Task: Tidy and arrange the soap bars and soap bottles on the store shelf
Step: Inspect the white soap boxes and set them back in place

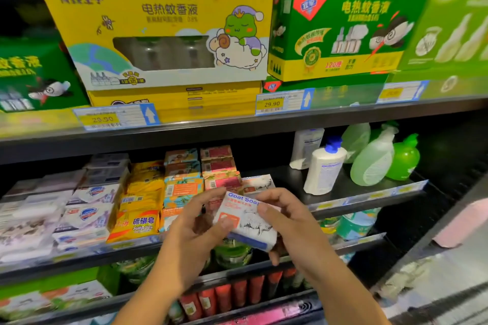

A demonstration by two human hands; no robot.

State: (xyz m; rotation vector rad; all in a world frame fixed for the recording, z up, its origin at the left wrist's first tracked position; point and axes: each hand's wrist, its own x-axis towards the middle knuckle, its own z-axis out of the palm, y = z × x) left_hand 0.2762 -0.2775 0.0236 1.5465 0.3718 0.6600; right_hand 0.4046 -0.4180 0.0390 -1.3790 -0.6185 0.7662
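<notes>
A white boxed soap bar marked "Goat Soap" is held in front of the middle shelf by both hands. My left hand grips its left end with thumb on the front. My right hand grips its right end, fingers curled behind it. On the shelf behind stand stacks of soap bars: white ones, yellow sulfur soap, orange-teal boxes, pink-red boxes and another goat soap box. To the right stand white bottles and green soap bottles.
The upper shelf carries large yellow and green mosquito-liquid cartons with price tags below. Lower shelves hold green packs and red tubes. Bare shelf surface lies between the soap stacks and bottles.
</notes>
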